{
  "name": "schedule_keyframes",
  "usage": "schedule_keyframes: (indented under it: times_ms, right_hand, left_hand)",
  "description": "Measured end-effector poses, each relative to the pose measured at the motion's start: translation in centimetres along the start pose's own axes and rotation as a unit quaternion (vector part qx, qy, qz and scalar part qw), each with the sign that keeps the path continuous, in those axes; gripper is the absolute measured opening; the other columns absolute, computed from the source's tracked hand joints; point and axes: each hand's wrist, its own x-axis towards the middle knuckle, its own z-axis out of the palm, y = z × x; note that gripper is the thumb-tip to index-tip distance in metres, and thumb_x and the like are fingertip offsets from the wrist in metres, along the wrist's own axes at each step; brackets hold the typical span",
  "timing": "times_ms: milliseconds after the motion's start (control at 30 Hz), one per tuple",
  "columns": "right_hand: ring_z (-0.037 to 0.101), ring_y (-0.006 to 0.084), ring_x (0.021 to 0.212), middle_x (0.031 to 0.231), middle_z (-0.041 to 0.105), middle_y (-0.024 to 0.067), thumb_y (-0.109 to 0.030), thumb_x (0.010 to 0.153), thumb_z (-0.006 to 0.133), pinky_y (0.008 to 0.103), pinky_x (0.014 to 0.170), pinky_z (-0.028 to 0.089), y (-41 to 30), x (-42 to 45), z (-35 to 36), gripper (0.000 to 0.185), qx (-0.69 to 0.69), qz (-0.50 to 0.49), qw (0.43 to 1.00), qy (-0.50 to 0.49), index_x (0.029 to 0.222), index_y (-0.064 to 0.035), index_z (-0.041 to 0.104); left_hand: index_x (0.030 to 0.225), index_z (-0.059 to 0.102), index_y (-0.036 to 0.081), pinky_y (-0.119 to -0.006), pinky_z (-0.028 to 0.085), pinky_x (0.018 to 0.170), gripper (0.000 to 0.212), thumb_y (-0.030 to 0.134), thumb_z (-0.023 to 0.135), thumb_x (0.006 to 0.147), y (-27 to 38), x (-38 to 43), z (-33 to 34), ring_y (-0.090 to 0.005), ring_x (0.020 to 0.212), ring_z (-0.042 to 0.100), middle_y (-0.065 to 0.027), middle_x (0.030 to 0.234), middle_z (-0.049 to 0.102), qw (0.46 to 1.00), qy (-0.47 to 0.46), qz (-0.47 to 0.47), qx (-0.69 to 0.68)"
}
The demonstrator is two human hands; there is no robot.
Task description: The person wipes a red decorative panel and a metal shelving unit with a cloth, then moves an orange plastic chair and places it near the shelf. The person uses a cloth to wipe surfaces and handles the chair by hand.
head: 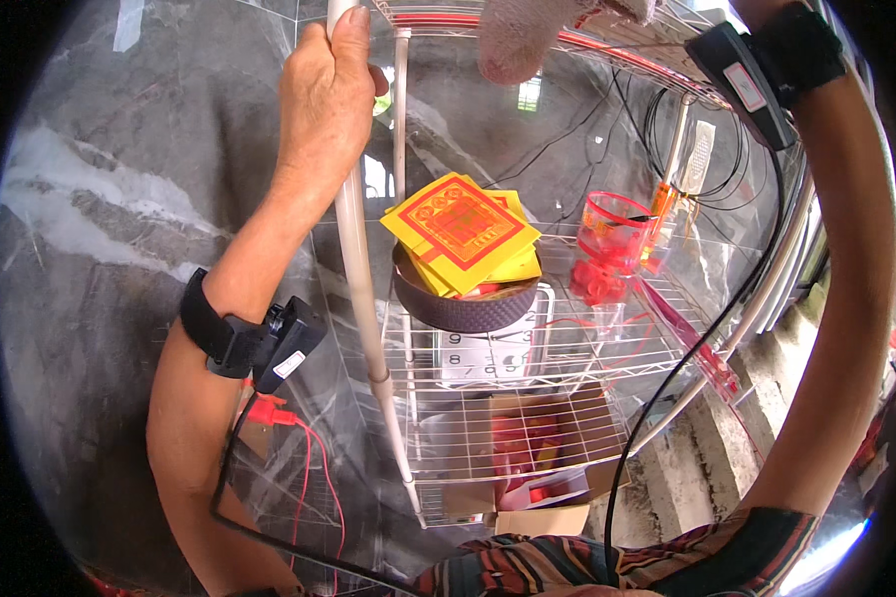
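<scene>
My left hand (325, 104) grips a white upright post (352, 246) of a wire shelf rack, the thumb pointing up along it. My right hand is out of view past the top edge; only the forearm (836, 224) shows, raised along the right side. At the top, a pinkish cloth (519, 41) hangs over the red-edged front of the upper shelf (448, 20). Below it, yellow paper sheets with red print (463, 224) lie stacked in a dark woven-textured round container (467, 310). That container stands on the middle wire shelf (567, 366).
A white square clock (485, 358) lies by the container. To its right stands a clear red-rimmed plastic cup (612, 231). Black cables (657, 142) coil at the back right. An open cardboard box (545, 519) sits low down. A red cord (321, 455) hangs at left, and steps (679, 477) descend at right.
</scene>
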Motion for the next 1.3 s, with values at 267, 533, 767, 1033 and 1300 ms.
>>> schedule_keyframes:
  times_ms: [267, 533, 767, 1033, 1300]
  right_hand:
    - [0.061, 0.0222, 0.074, 0.089, 0.068, 0.0167, -0.028, 0.089, 0.056, 0.0396, 0.068, 0.05, 4.6, 8.5, -4.2, 0.029, -0.303, -0.233, 0.905, 0.189, 0.09, -0.0019, 0.068]
    - [0.062, 0.0238, 0.076, 0.094, 0.071, 0.0147, -0.03, 0.082, 0.063, 0.0413, 0.07, 0.05, 2.8, 9.2, 1.7, 0.03, 0.027, 0.058, 0.997, 0.036, 0.09, -0.0024, 0.072]
    - [0.065, 0.0265, 0.082, 0.099, 0.072, 0.014, -0.031, 0.076, 0.069, 0.0434, 0.075, 0.051, 2.7, 6.4, 1.9, 0.034, -0.028, 0.132, 0.988, 0.076, 0.095, -0.0035, 0.075]
    - [0.066, 0.036, 0.094, 0.099, 0.07, 0.0202, -0.018, 0.078, 0.064, 0.0505, 0.081, 0.051, 4.6, 7.6, 4.0, 0.025, -0.173, 0.09, 0.884, 0.426, 0.091, 0.0015, 0.072]
    - [0.055, 0.0355, 0.088, 0.092, 0.056, 0.0215, -0.007, 0.079, 0.058, 0.0418, 0.078, 0.047, -4.7, 1.8, 10.6, 0.016, -0.222, -0.115, 0.491, 0.834, 0.092, 0.0034, 0.055]
  left_hand:
    - [0.083, 0.051, 0.002, -0.026, 0.032, 0.038, 0.05, 0.049, 0.045, 0.099, -0.1, -0.2, 0.4, -0.0095, 0.043, 0.044, -0.0073, 0.062, 0.054, 0.999, 0.019, 0.023, 0.018]
    - [0.083, 0.052, 0.005, -0.026, 0.033, 0.038, 0.051, 0.052, 0.043, 0.098, -0.7, 0.6, 0.5, -0.0105, 0.043, 0.044, -0.006, 0.065, 0.056, 0.998, 0.022, 0.037, 0.046]
    - [0.087, 0.049, 0.007, -0.023, 0.034, 0.038, 0.044, 0.048, 0.044, 0.1, 0.7, -0.2, 0.4, -0.006, 0.046, 0.041, -0.004, 0.067, 0.054, 1.0, -0.002, -0.022, 0.003]
    - [0.094, 0.05, 0.003, -0.021, 0.036, 0.038, 0.046, 0.048, 0.045, 0.1, 0.7, -0.1, 1.3, -0.0056, 0.046, 0.043, -0.005, 0.066, 0.052, 1.0, 0.0, -0.026, -0.011]
    - [0.102, 0.051, -0.001, -0.027, 0.047, 0.067, 0.032, 0.031, 0.054, 0.098, -0.5, 2.3, -3.3, -0.0135, 0.073, 0.056, -0.0075, 0.084, 0.057, 0.983, 0.062, 0.12, 0.125]
